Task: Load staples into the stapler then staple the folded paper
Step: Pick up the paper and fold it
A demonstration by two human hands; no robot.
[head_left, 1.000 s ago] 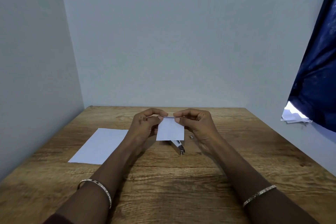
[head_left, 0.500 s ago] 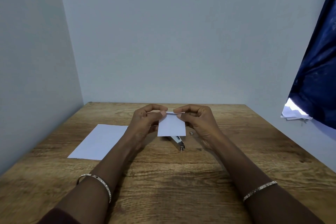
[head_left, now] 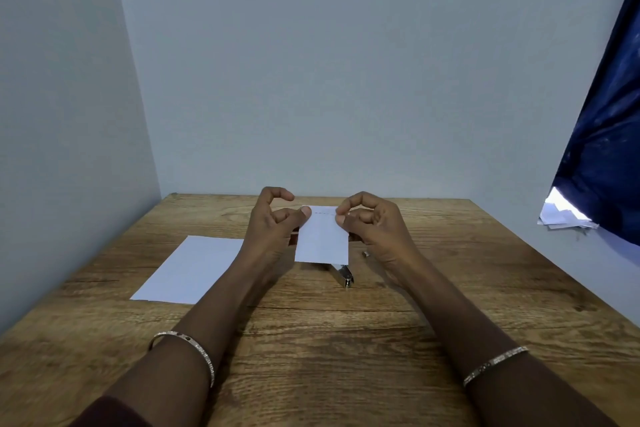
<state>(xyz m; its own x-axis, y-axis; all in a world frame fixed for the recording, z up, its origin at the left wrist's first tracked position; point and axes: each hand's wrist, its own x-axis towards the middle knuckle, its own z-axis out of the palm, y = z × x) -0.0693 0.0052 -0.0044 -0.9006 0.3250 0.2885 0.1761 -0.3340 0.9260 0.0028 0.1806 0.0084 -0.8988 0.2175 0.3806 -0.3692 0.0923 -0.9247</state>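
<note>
Head view: both hands are raised over the wooden table [head_left: 329, 340] and hold the folded paper [head_left: 322, 241] between them by its top edge, so that it hangs upright facing the person. The left hand [head_left: 273, 225] has its thumb pressed on the upper left corner, with the forefinger curled clear above; whether fingers back the paper from behind cannot be seen. The right hand [head_left: 374, 225] pinches the upper right corner between thumb and forefinger, the other fingers curled in.

The stapler [head_left: 343, 274] lies on the table just below the paper's lower edge, between the two wrists, mostly hidden behind the paper. A small metal piece [head_left: 366, 254] lies just beside the right hand's heel, too small to tell what it is. A flat white sheet [head_left: 188, 269] lies left of the left forearm. Each wrist wears a bangle [head_left: 194, 348]. Far right of the right hand hang a dark blue cloth [head_left: 606, 149] and some loose papers [head_left: 561, 217].
</note>
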